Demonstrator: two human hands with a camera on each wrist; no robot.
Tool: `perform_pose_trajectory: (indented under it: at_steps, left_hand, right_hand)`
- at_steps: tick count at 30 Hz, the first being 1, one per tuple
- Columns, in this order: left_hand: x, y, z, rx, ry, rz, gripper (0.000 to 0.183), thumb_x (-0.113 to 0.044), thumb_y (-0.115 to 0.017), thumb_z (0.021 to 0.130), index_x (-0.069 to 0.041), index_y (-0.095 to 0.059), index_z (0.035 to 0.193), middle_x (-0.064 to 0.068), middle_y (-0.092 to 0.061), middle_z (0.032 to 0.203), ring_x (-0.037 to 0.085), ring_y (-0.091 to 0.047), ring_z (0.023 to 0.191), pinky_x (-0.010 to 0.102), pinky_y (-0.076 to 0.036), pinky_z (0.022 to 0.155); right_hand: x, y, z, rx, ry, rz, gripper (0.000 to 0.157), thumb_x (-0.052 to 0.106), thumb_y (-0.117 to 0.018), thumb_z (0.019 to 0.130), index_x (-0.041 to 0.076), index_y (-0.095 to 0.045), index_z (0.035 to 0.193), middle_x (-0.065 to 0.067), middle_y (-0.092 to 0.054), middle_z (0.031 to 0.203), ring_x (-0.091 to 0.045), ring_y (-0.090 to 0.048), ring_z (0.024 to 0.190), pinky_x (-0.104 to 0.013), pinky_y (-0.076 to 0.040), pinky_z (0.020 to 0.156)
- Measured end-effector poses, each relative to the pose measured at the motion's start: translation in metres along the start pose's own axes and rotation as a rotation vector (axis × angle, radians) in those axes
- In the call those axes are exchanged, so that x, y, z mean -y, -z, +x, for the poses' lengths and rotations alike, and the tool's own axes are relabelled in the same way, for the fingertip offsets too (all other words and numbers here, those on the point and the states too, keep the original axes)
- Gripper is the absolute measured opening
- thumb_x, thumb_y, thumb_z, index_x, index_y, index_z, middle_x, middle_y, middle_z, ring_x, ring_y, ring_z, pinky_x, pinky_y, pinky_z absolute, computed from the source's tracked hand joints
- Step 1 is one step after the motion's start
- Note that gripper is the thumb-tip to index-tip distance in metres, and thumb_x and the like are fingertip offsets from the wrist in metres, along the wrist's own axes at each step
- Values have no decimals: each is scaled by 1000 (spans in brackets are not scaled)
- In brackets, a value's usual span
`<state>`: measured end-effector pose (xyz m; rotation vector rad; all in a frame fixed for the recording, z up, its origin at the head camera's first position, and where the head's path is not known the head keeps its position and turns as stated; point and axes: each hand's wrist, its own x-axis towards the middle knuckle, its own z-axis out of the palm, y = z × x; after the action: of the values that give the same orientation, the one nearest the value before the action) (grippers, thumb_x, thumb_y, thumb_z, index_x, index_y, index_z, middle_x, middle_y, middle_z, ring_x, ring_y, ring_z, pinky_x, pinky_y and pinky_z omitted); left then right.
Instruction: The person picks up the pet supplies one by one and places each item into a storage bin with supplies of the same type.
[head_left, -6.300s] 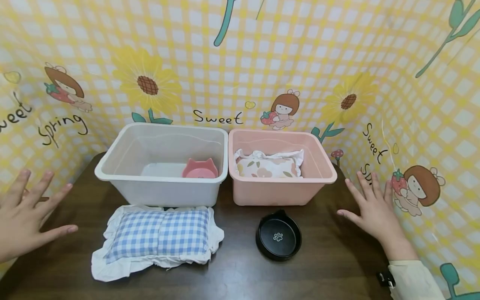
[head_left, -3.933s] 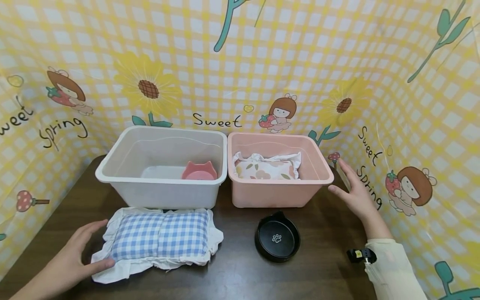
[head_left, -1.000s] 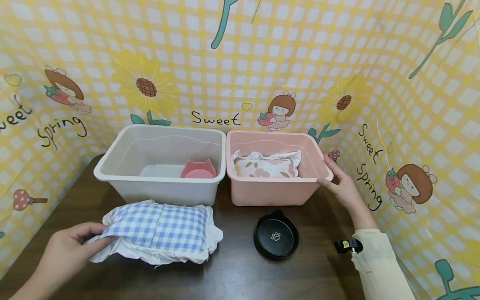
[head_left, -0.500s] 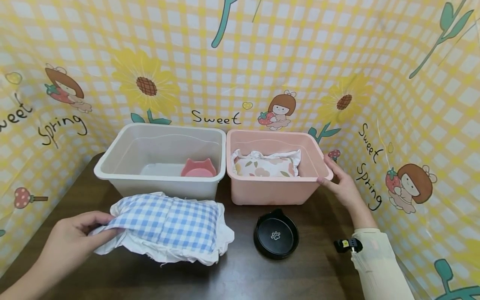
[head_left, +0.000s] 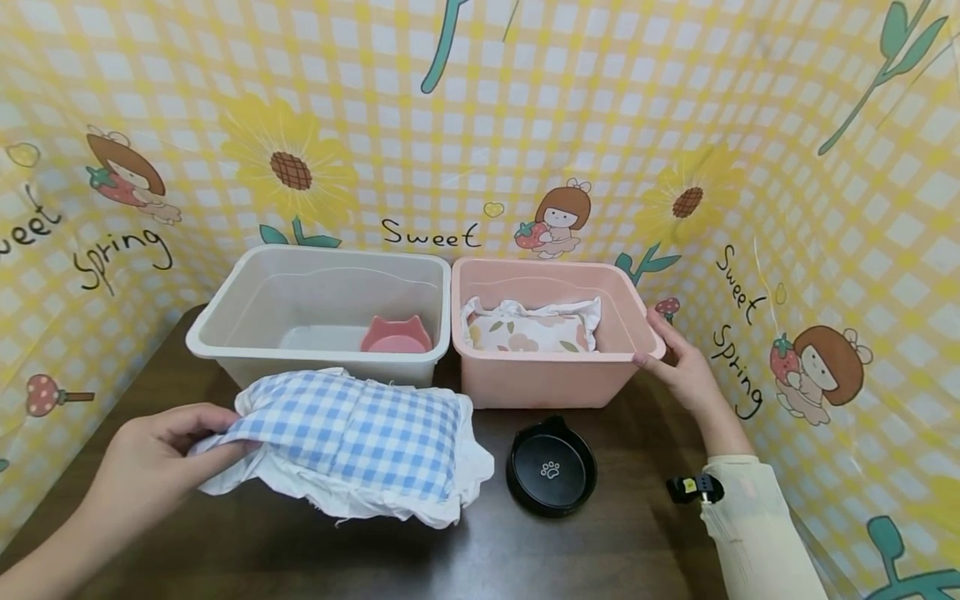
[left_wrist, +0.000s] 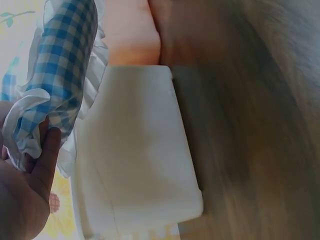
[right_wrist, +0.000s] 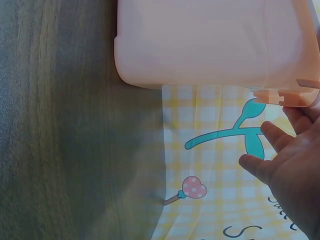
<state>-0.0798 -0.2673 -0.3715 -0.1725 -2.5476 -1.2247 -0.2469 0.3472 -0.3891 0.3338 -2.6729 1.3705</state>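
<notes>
My left hand (head_left: 153, 458) pinches the left end of a blue-and-white checked pillow (head_left: 367, 442) with a white ruffled edge. The pillow hangs above the table, tilted, just in front of the pale grey bin (head_left: 330, 357). In the left wrist view, thumb and fingers squeeze a corner of its ruffle. My right hand (head_left: 690, 383) holds the front right corner of the pink bin (head_left: 551, 382), thumb and forefinger at the rim. Its other fingers spread below that rim in the right wrist view. A small pillow with a flower print (head_left: 525, 333) lies inside the pink bin.
Both bins stand side by side at the back of the dark wooden table (head_left: 615, 550). A pink cat-eared bowl (head_left: 397, 337) sits in the grey one. In front of the pink bin is a black bowl (head_left: 551, 475) with a paw print. Patterned cloth (head_left: 450, 125) surrounds the table.
From beside the pillow, my left hand took its left end, lifted it off the table and moved it rightward and up. My right hand came to the pink bin's rim and stays there.
</notes>
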Motion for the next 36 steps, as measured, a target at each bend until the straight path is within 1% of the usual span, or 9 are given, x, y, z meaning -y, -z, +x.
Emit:
perform_pose_trajectory:
  at_steps: [2, 4, 9, 20, 22, 24, 27, 29, 36]
  left_hand:
    - [-5, -2, 0, 6, 5, -16, 13, -13, -82, 76, -16, -72, 84, -7, -72, 79, 5, -60, 60, 18, -47, 50]
    - [-10, -3, 0, 9, 5, -32, 13, -12, -82, 77, -15, -72, 84, -7, -72, 80, 5, -61, 61, 19, -48, 50]
    - [-18, -5, 3, 3, -24, -51, 15, -8, -82, 75, -14, -72, 84, -8, -72, 79, 3, -62, 61, 19, -48, 51]
    - [-42, 0, 18, -18, -63, -110, 16, -1, -80, 75, -9, -72, 86, -8, -71, 80, 3, -60, 60, 20, -47, 49]
    - [-48, 1, 22, -23, -68, -115, 15, -2, -80, 75, -8, -72, 86, -9, -71, 80, 3, -60, 59, 20, -47, 48]
    - [-54, 0, 27, -29, -74, -118, 14, -3, -80, 76, -8, -72, 86, -10, -72, 81, 2, -60, 60, 19, -48, 49]
    - [-61, -2, 34, -45, -85, -117, 14, -5, -81, 75, -9, -73, 86, -11, -72, 81, 1, -60, 60, 18, -48, 49]
    - [-66, -3, 39, -53, -94, -112, 13, -6, -81, 75, -11, -73, 85, -11, -72, 79, 1, -60, 59, 18, -48, 49]
    - [-82, -7, 59, -87, -145, -114, 11, -6, -81, 76, -11, -73, 82, -9, -70, 69, -1, -56, 54, 18, -46, 46]
  right_hand:
    - [-12, 0, 3, -5, 6, 9, 72, 22, -69, 90, 27, -31, 150, 2, -22, 160, -25, -21, 146, -7, -29, 103]
    - [-9, 0, 2, -5, 19, -2, 72, 22, -69, 90, 25, -31, 151, -1, -22, 160, -27, -22, 146, -1, -28, 95]
    - [18, -1, -5, 14, 19, -14, 73, 20, -69, 90, 12, -29, 151, -12, -21, 159, -35, -22, 145, -3, -28, 94]
    - [-12, 0, 5, 4, -10, 18, 74, 19, -70, 89, 24, -30, 151, -3, -19, 161, -26, -19, 147, -3, -27, 96]
    - [-8, 0, 4, 8, -8, 14, 74, 19, -70, 89, 21, -29, 151, -5, -19, 160, -29, -19, 146, -5, -28, 98]
    - [0, 1, 1, 11, -15, 11, 75, 20, -70, 89, 20, -29, 152, -6, -19, 160, -30, -19, 146, -12, -31, 103]
    - [12, 1, -2, 19, -10, -3, 75, 21, -69, 90, 15, -27, 152, -10, -18, 160, -34, -20, 145, -34, -31, 112]
    - [17, 0, -4, 21, -14, -7, 75, 22, -69, 90, 15, -27, 152, -11, -18, 160, -33, -19, 146, -46, -28, 112]
    - [19, 1, -5, 19, -24, 7, 76, 21, -69, 90, 14, -27, 152, -9, -17, 160, -32, -18, 146, -50, -27, 112]
